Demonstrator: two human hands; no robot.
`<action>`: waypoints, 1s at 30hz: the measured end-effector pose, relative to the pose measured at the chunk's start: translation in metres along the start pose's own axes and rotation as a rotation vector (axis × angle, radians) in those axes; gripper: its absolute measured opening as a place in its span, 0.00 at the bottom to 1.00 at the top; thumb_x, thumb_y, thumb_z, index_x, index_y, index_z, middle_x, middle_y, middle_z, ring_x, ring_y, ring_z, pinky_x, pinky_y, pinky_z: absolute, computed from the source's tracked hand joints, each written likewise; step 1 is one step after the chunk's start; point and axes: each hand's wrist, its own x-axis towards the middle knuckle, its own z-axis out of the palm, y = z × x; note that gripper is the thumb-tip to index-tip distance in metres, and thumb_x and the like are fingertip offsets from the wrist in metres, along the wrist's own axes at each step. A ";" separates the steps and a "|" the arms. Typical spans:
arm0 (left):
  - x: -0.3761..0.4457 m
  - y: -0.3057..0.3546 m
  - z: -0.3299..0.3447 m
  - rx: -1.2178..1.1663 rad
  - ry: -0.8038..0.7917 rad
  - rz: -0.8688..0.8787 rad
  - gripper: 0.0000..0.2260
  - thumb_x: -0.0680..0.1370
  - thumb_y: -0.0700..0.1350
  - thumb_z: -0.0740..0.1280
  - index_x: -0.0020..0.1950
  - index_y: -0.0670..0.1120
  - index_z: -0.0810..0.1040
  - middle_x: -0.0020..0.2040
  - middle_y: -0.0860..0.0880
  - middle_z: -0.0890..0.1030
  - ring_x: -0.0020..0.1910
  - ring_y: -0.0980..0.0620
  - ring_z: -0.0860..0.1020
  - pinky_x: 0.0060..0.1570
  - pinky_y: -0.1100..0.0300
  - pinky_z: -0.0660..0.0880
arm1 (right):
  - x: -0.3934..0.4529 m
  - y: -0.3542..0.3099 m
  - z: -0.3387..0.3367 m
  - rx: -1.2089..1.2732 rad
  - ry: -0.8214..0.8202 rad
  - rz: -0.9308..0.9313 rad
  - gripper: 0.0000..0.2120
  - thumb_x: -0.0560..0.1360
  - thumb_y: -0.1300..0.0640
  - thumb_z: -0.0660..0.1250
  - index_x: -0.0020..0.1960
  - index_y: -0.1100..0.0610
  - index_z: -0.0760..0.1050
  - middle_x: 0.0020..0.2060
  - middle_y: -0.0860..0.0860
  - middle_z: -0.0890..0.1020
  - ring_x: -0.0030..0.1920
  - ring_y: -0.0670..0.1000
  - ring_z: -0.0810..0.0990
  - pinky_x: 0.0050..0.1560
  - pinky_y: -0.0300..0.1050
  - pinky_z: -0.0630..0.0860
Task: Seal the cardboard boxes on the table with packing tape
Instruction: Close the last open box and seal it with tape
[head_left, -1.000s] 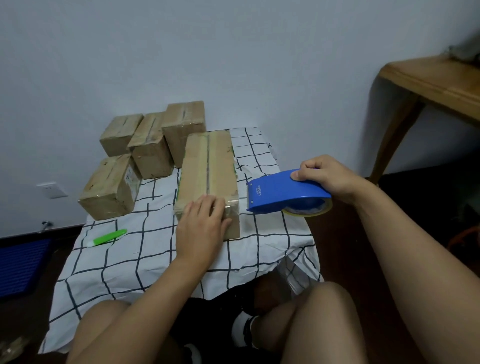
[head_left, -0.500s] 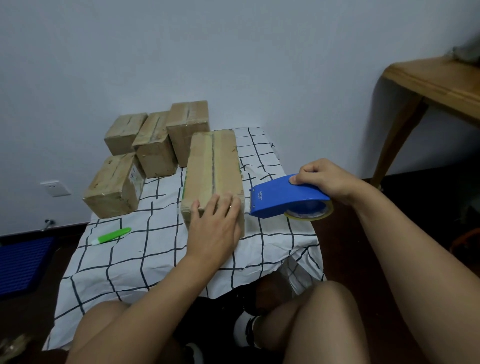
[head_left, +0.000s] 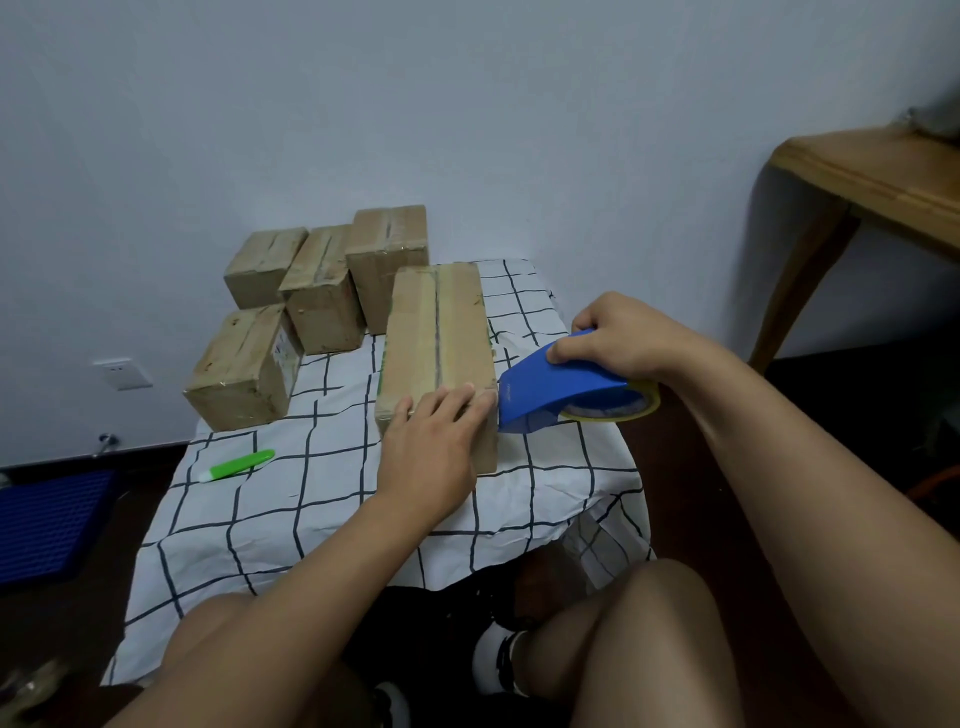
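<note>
1. Blue dispenser (head_left: 563, 387) is in the right hand (head_left: 618, 340), fingers curled over its top, thumb side hidden. Its nose sits right at the near right corner of the long box (head_left: 436, 338), touching or just about, can't tell which
2. Left hand (head_left: 434, 447) lies flat on the near end of that box, fingers straight and close together, pressing it down
3. Long box lies lengthwise down the middle of the table (head_left: 332, 525), near end close to the front edge, dark seam running along its top. Four smaller boxes (head_left: 244, 366) are bunched at the back left corner
4. Green pen-like thing (head_left: 239, 464) lies near the left edge, out of the way
5. What could go wrong imo: the dispenser is off to the side of the seam, so a strip begun here could run crooked and miss the flaps. If the left hand eases off, the box could skid on the cloth once tape is pulled. Fingertips are also right beside the cutter end, so a quick drag could nick them
</note>
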 end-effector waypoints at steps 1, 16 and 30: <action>0.000 0.000 -0.001 -0.001 -0.005 -0.005 0.29 0.74 0.43 0.64 0.75 0.56 0.64 0.72 0.54 0.69 0.69 0.49 0.67 0.67 0.46 0.64 | -0.001 -0.004 -0.001 -0.012 -0.002 0.004 0.22 0.70 0.43 0.73 0.27 0.56 0.71 0.20 0.45 0.68 0.26 0.47 0.68 0.30 0.43 0.64; 0.006 -0.012 -0.006 -0.073 -0.135 -0.021 0.31 0.75 0.48 0.64 0.75 0.65 0.57 0.71 0.58 0.65 0.66 0.50 0.65 0.59 0.51 0.59 | -0.008 -0.055 -0.006 -0.171 0.003 0.051 0.15 0.71 0.46 0.70 0.36 0.58 0.76 0.30 0.53 0.77 0.33 0.52 0.74 0.32 0.45 0.68; 0.005 -0.015 -0.017 -0.095 -0.238 0.004 0.31 0.74 0.48 0.62 0.74 0.66 0.56 0.72 0.58 0.63 0.67 0.49 0.63 0.57 0.48 0.58 | -0.030 -0.024 0.021 -0.478 0.091 0.130 0.18 0.72 0.44 0.68 0.34 0.53 0.66 0.33 0.49 0.70 0.39 0.56 0.73 0.35 0.44 0.66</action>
